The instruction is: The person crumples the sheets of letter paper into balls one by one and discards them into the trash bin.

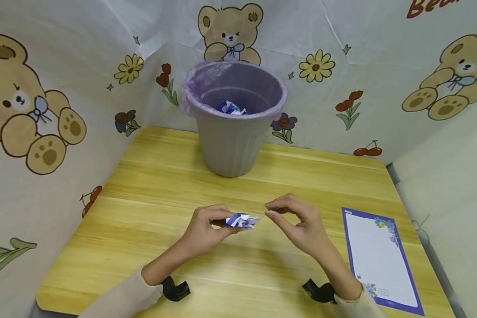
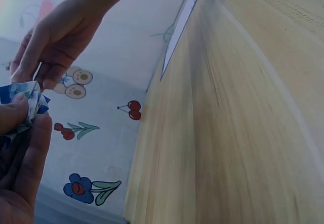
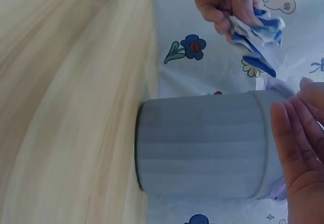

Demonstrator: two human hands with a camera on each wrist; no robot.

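Observation:
Above the middle of the table, a crumpled piece of blue-and-white paper (image 1: 242,221) is pinched between the thumb and fingers of my left hand (image 1: 207,227). The right wrist view shows its folded, creased shape (image 3: 258,39), with one pointed corner sticking out. My right hand (image 1: 304,225) is just to the right of the paper, apart from it in the head view. Its fingers are bent, thumb tip close to the index fingertip, with nothing visible held. In the right wrist view its fingers (image 3: 293,143) look loosely extended.
A grey bin (image 1: 232,145) with a lavender liner (image 1: 188,95) stands at the back of the wooden table (image 1: 151,176). Crumpled blue-and-white paper (image 1: 231,107) lies inside it. A blue-bordered sheet (image 1: 381,256) lies flat at the right. Bear-printed cloth (image 1: 155,26) hangs around the table.

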